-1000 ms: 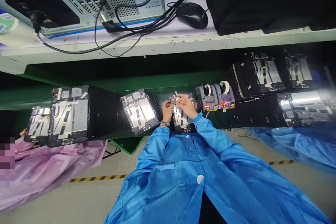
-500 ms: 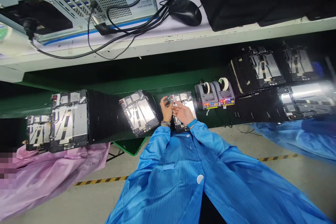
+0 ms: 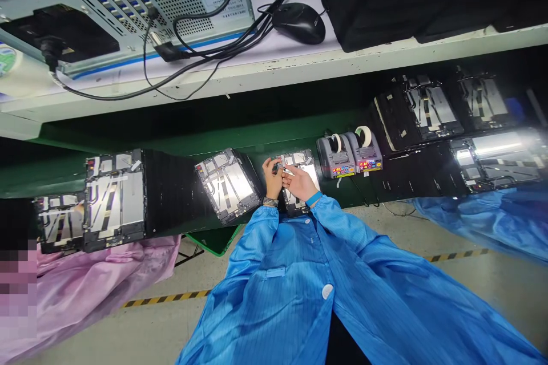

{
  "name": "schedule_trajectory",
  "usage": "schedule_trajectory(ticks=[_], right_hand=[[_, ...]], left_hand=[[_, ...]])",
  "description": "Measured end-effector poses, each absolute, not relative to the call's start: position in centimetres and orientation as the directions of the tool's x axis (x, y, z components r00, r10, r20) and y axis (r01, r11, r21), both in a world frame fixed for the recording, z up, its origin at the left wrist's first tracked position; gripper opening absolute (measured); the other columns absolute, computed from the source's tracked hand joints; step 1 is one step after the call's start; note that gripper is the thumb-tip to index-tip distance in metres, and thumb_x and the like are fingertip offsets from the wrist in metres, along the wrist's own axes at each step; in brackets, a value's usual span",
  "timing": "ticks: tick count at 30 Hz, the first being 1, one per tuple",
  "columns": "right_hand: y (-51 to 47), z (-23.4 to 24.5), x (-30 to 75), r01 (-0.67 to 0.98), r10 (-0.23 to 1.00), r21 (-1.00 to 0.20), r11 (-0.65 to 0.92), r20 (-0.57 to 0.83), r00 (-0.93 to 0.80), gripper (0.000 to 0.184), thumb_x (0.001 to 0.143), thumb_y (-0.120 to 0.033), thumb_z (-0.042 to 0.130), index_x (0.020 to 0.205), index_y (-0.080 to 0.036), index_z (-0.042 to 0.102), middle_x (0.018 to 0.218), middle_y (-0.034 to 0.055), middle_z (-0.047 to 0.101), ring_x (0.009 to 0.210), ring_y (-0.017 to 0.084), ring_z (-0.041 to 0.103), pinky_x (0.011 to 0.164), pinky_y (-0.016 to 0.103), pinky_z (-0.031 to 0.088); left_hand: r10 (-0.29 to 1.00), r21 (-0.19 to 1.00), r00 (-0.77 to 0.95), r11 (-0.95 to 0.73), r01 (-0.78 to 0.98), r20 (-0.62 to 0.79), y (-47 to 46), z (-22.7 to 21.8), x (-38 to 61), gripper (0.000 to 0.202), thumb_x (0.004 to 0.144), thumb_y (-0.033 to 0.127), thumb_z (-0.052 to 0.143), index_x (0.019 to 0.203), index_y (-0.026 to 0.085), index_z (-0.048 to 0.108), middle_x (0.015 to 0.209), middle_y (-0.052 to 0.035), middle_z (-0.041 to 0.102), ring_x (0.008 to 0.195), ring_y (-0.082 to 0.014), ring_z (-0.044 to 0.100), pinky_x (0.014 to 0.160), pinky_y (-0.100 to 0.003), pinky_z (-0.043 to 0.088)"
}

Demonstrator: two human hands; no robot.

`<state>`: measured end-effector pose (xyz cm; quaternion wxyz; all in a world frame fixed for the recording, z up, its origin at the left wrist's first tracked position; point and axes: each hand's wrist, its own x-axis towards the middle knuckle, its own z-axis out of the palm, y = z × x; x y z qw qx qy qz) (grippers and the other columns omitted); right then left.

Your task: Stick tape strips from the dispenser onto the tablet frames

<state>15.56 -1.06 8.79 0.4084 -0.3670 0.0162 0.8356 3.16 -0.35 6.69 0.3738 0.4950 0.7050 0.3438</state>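
Observation:
An opened tablet (image 3: pixel 297 203), with silver plates and dark strips, lies on the bench in front of me, partly covered by my hands. Over its left upper part, my left hand (image 3: pixel 272 181) has its thumb and fingers curled around a small dark piece that is too small to name. My right hand (image 3: pixel 301 183) reaches in from the right. Its fingertips are pinched together close to the left fingertips, and whatever is between them is hidden. Left of my hands sits a stack of similar opened tablets (image 3: pixel 231 185), turned at an angle.
Two grey tape dispensers (image 3: pixel 336 159) with lit displays stand just right. More opened tablets lie left (image 3: pixel 115 199) and right (image 3: pixel 436 105). Overhead, a white shelf (image 3: pixel 274 71) carries a computer case (image 3: pixel 184 11), cables and a mouse (image 3: pixel 298 23). A pink sleeve (image 3: pixel 115 274) is at left.
My left fingers have shifted slightly around the small dark piece. My right hand stays nearly in place beside them. The whole view has tilted a little.

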Motion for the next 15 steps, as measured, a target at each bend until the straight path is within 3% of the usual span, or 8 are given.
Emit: schedule_trajectory(ticks=[5,15], right_hand=[[-0.9,8.4,15.6,-0.717,0.668,-0.235,-0.656,-0.623,-0.407,0.029,0.090,-0.035,0.063,0.114,-0.020,0.065,0.082,0.0038,0.065,0.066,0.017,0.058,0.063,0.028,0.049],[-1.4,8.5,15.6,-0.750,0.668,-0.177,-0.637,-0.612,-0.423,0.030,0.095,-0.031,0.057,0.121,-0.019,0.063,0.083,0.0052,0.066,0.069,0.017,0.061,0.067,0.027,0.051]], left_hand=[[0.957,0.807,-0.214,0.282,0.519,-0.196,-0.3,6.7,3.1,0.029,0.096,0.021,0.051,0.117,0.029,0.070,0.153,-0.0061,0.041,0.146,-0.0219,0.043,0.114,-0.037,0.042],[0.965,0.925,-0.250,0.169,0.341,-0.084,-0.3,5.4,2.9,0.033,0.090,0.015,0.061,0.120,0.028,0.067,0.143,-0.0084,0.046,0.138,-0.0249,0.048,0.107,-0.037,0.046]])
